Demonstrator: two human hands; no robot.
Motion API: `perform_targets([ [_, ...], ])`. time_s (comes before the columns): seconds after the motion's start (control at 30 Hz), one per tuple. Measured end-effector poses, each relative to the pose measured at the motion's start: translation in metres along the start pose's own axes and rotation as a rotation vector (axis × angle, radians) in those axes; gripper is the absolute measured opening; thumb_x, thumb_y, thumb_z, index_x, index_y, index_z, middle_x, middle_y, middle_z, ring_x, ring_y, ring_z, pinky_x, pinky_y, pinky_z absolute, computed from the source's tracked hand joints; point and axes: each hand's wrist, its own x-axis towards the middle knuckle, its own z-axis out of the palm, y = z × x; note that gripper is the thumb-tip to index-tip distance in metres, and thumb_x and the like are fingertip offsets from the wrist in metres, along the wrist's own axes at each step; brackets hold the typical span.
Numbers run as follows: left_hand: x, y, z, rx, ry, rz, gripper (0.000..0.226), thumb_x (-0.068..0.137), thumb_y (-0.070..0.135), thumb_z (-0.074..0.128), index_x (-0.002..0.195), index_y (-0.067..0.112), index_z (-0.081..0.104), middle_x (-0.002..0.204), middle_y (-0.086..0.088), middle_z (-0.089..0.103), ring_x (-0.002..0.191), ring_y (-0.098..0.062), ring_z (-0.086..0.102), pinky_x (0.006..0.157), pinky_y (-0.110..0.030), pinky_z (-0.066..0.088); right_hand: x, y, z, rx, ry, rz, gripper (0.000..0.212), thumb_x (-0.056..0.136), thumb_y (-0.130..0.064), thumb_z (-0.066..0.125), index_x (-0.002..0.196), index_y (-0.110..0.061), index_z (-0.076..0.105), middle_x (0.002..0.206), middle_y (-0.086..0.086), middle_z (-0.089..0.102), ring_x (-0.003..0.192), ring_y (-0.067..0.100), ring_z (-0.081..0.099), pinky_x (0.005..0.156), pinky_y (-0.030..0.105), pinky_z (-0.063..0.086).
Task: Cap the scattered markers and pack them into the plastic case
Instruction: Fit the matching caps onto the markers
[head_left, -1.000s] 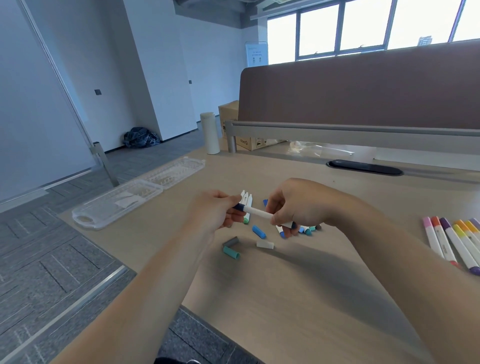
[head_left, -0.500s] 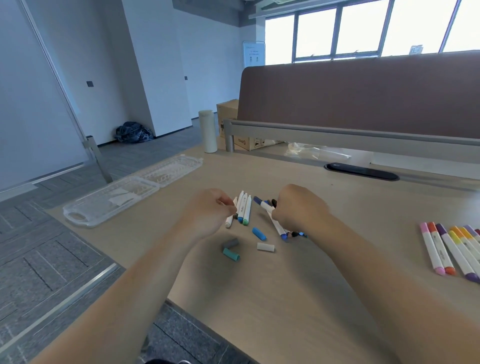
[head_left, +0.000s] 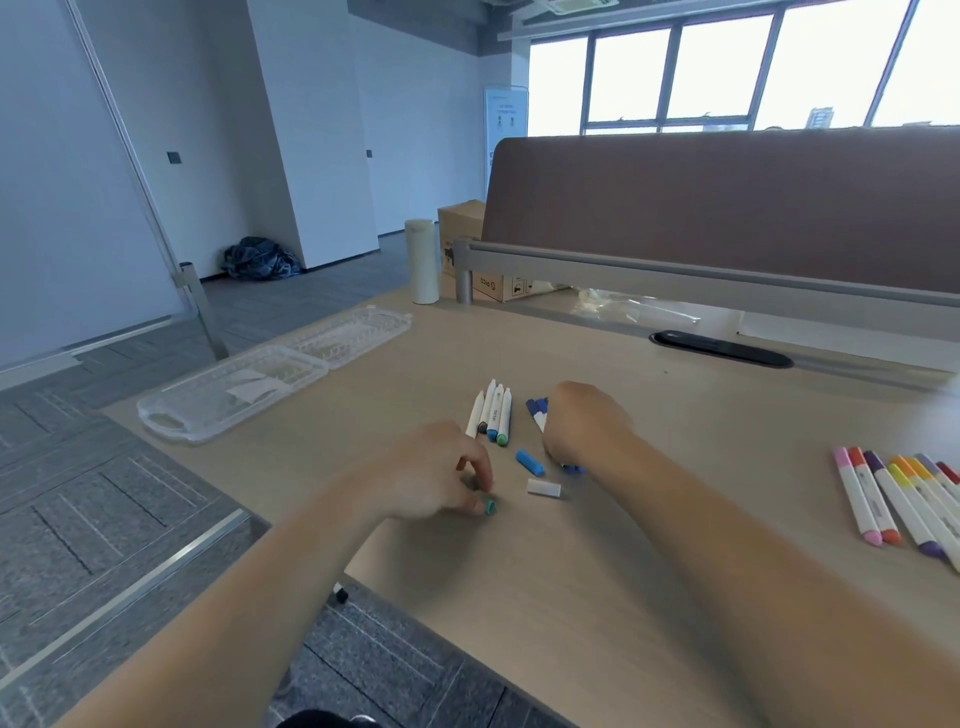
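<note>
We see only the ends of the blue markers poking out from under the right hand, whose fingers are hidden from us. The left hand covers most of the teal cap, so we cannot tell pinch from touch. The row of capped markers runs off the right edge.

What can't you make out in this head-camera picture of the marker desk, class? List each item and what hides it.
- Head view: the right hand covers the blue markers; its back hides its grip.
- Head view: the left hand pinching the teal cap hides most of it.
- Head view: the right frame edge cuts off the capped marker row.
- Head view: print on the white markers is too small.
</note>
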Motion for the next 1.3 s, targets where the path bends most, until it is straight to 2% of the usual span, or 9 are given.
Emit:
perform_targets([
  [0.2, 0.006, -0.005, 0.008, -0.001, 0.037, 0.010, 0.016, 0.078, 0.037, 0.077, 0.090, 0.030, 0.070, 0.102, 0.004, 0.053, 0.094, -0.013, 0.054, 0.087, -0.034, 0.047, 0.015, -0.019, 0.002, -0.042, 0.041, -0.060, 0.025, 0.079, 0.003, 0.061, 0.063, -0.013, 0.048, 0.064, 0.004, 0.047, 0.055, 0.018, 0.042, 0.050, 0.028, 0.034],
  [0.37, 0.008, -0.007, 0.001, -0.277, 0.213, -0.054, 0.011, 0.085, 0.030, 0.073, 0.089, 0.021, 0.067, 0.077, 0.012, 0.053, 0.067, -0.004, 0.047, 0.057, -0.017, 0.033, 0.030, -0.034, -0.001, -0.034, -0.043, -0.079, 0.023, 0.083, -0.005, 0.066, 0.067, -0.012, 0.051, 0.070, 0.004, 0.050, 0.063, 0.017, 0.049, 0.060, 0.029, 0.041],
  [0.53, 0.012, -0.013, -0.006, -0.510, 0.306, -0.100, 0.013, 0.085, 0.017, 0.072, 0.092, 0.007, 0.068, 0.081, -0.001, 0.068, 0.070, -0.012, 0.054, 0.065, -0.023, 0.041, 0.041, -0.038, 0.007, 0.222, -0.051, -0.107, 0.004, 0.087, -0.008, 0.058, 0.083, -0.007, 0.059, 0.081, 0.012, 0.068, 0.076, 0.029, 0.071, 0.068, 0.038, 0.060],
  [0.67, 0.014, -0.017, -0.005, -0.633, 0.336, -0.125, 0.011, 0.087, 0.014, 0.069, 0.092, 0.004, 0.067, 0.070, 0.006, 0.071, 0.065, -0.012, 0.054, 0.065, -0.026, 0.043, 0.044, -0.048, 0.005, 0.085, -0.187, -0.053, 0.011, 0.092, -0.018, 0.062, 0.090, -0.007, 0.063, 0.092, 0.007, 0.066, 0.086, 0.023, 0.066, 0.084, 0.034, 0.054],
  [0.77, 0.016, -0.019, -0.003, -0.652, 0.359, -0.137, 0.011, 0.088, 0.018, 0.067, 0.093, 0.008, 0.067, 0.073, 0.005, 0.071, 0.064, -0.011, 0.054, 0.065, -0.027, 0.043, 0.044, -0.054, 0.001, -0.103, -0.195, -0.065, 0.022, 0.091, -0.019, 0.064, 0.075, -0.010, 0.052, 0.076, 0.003, 0.052, 0.066, 0.017, 0.049, 0.075, 0.031, 0.043],
  [0.87, 0.015, -0.020, 0.000, -0.706, 0.397, -0.159, 0.011, 0.089, 0.019, 0.066, 0.093, 0.009, 0.068, 0.074, 0.002, 0.071, 0.065, -0.012, 0.052, 0.060, -0.024, 0.041, 0.040, -0.048, -0.002, -0.171, -0.162, -0.099, 0.024, 0.089, -0.010, 0.060, 0.068, -0.010, 0.048, 0.072, 0.005, 0.048, 0.070, 0.020, 0.051, 0.073, 0.032, 0.042],
  [1.07, 0.017, -0.017, 0.000, -0.892, 0.463, -0.242, 0.010, 0.091, 0.022, 0.065, 0.093, 0.014, 0.071, 0.070, 0.001, 0.065, 0.059, -0.012, 0.051, 0.058, -0.029, 0.041, 0.018, -0.013, -0.027, -0.024, -0.057, -0.101, 0.023, 0.094, -0.019, 0.054, 0.073, -0.010, 0.049, 0.077, 0.004, 0.054, 0.069, 0.020, 0.054, 0.062, 0.030, 0.045],
  [1.17, 0.020, -0.013, 0.001, -1.055, 0.460, -0.298, 0.010, 0.092, 0.019, 0.065, 0.097, 0.013, 0.072, 0.068, 0.000, 0.061, 0.056, -0.011, 0.049, 0.052, -0.024, 0.040, -0.008, 0.010, -0.050, 0.188, -0.169, -0.148, 0.023, 0.094, -0.020, 0.058, 0.075, -0.008, 0.056, 0.065, 0.004, 0.058, 0.052, 0.016, 0.053, 0.049, 0.024, 0.043],
  [1.3, 0.025, -0.006, 0.004, -1.132, 0.458, -0.321, 0.014, 0.096, 0.009, 0.057, 0.097, 0.008, 0.072, 0.069, -0.004, 0.060, 0.057, -0.014, 0.049, 0.055, -0.025, 0.042, -0.033, 0.030, -0.071, 0.302, -0.378, -0.261, 0.014, 0.088, -0.015, 0.060, 0.096, -0.005, 0.066, 0.062, 0.003, 0.067, 0.050, 0.016, 0.056, 0.051, 0.024, 0.041],
])
